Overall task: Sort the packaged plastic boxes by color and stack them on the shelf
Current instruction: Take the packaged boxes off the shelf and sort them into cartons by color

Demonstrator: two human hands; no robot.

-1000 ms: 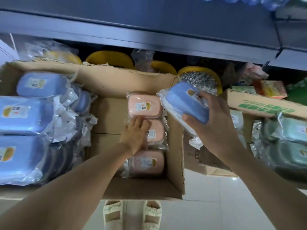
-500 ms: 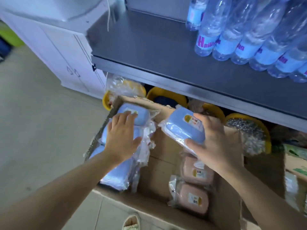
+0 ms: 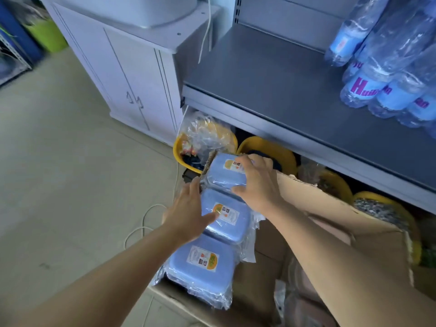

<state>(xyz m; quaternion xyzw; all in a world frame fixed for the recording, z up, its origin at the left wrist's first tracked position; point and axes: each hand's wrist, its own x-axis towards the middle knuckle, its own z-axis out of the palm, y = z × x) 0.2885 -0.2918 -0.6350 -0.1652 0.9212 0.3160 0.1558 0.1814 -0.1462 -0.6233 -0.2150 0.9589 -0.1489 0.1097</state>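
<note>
"huii" lettering (image 3: pixel 361 88) on bottles (image 3: pixel 389 74)

A shop: a metal shelf (image 3: pixel 271 90) carries shrink-wrapped water bottles (image 3: pixel 387 67), with a carton (image 3: pixel 330 208) of wrapped stock below.

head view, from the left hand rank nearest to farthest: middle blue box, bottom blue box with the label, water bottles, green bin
1. Middle blue box: right by the left hand, whose thumb lies on it.
2. Bottom blue box: just below, nearer the camera.
3. Green bin: far off at upper left, on the floor.
4. Water bottles: upper right, on the grey shelf.
</note>
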